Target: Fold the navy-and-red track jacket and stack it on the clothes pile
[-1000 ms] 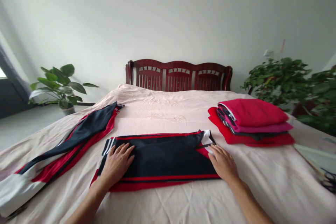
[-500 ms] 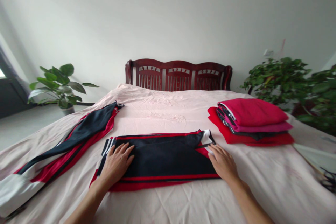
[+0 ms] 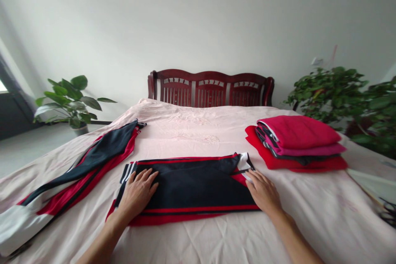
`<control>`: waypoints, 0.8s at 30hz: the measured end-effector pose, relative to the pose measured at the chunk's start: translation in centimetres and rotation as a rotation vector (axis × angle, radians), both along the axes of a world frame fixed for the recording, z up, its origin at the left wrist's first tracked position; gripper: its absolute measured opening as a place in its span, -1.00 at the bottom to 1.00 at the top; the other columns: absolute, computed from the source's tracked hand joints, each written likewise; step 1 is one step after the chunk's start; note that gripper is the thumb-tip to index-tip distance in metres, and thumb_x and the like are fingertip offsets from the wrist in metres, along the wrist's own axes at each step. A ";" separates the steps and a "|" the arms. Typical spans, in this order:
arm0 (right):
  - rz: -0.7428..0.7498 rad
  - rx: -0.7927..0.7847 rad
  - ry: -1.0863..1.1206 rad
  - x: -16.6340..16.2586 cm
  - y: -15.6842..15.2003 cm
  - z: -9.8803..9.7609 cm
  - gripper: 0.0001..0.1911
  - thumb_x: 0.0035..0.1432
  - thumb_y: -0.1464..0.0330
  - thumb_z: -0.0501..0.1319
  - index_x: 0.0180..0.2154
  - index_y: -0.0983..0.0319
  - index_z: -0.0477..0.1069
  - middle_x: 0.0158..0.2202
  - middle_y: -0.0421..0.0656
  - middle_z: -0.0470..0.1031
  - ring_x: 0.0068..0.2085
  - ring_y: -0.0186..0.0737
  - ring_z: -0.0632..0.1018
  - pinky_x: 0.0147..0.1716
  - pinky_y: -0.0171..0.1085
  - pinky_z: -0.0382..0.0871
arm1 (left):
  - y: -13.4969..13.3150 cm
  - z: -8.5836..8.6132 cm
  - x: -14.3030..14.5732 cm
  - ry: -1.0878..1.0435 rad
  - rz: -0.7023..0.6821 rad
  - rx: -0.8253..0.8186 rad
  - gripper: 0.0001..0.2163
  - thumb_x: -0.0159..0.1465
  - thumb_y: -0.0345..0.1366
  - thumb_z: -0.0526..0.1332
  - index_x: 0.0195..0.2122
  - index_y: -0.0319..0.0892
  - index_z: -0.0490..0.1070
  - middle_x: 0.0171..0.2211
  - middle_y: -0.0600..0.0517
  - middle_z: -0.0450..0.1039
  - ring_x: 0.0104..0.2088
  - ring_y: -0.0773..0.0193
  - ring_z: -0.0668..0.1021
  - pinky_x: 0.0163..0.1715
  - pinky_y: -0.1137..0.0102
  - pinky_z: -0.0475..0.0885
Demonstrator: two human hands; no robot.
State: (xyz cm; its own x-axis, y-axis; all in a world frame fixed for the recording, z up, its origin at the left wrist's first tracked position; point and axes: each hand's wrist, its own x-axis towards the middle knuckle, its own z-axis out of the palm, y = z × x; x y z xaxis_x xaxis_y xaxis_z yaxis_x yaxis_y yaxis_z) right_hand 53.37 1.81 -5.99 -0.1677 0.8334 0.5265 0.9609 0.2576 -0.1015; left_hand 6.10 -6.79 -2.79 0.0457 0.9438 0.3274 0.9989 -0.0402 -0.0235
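Note:
Folded track pants (image 3: 198, 187), dark navy with red edging, lie flat on the bed in front of me. Striped cuffs show at their left end and a white patch at the far right corner. My left hand (image 3: 139, 189) rests flat on the left end, fingers spread. At the right end my right hand (image 3: 262, 189) lies with its fingers stretched out over the edge of the fabric. Another navy, red and white garment (image 3: 102, 156) stretches diagonally across the left side of the bed, away from both hands.
A stack of folded red, magenta and dark clothes (image 3: 300, 142) sits at the right on the pale pink bedsheet (image 3: 192, 128). Behind is a dark wooden headboard (image 3: 210, 88). Potted plants stand at the left (image 3: 71, 99) and right (image 3: 328, 95). A dark object (image 3: 388, 210) is at the right edge.

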 end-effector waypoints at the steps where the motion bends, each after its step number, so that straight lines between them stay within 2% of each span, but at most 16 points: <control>1: 0.001 0.003 -0.001 0.0 0.0 0.0 -0.57 0.30 0.28 0.00 0.07 0.20 0.51 0.13 -0.03 0.53 0.20 0.02 0.47 0.16 0.02 0.36 | 0.0 0.0 0.0 0.001 0.001 -0.001 -0.60 0.40 -0.16 0.08 0.21 -0.06 0.42 0.25 -0.09 0.42 0.26 0.00 0.42 0.31 -0.05 0.15; 24: -0.002 0.006 -0.012 0.0 -0.1 0.0 -0.57 0.31 0.29 0.01 0.08 0.21 0.51 0.14 -0.04 0.53 0.20 0.02 0.46 0.16 0.03 0.36 | 0.0 0.0 0.1 -0.027 0.017 0.015 -0.62 0.38 -0.17 0.10 0.18 -0.06 0.45 0.23 -0.09 0.44 0.26 0.00 0.43 0.32 -0.04 0.15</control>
State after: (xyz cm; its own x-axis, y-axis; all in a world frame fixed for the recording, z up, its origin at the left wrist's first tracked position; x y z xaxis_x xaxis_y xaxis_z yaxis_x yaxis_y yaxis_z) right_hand 53.36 1.73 -5.99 -0.1720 0.8308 0.5292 0.9627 0.2558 -0.0886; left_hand 6.22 -6.76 -2.83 0.0206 0.9395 0.3419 0.9997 -0.0232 0.0034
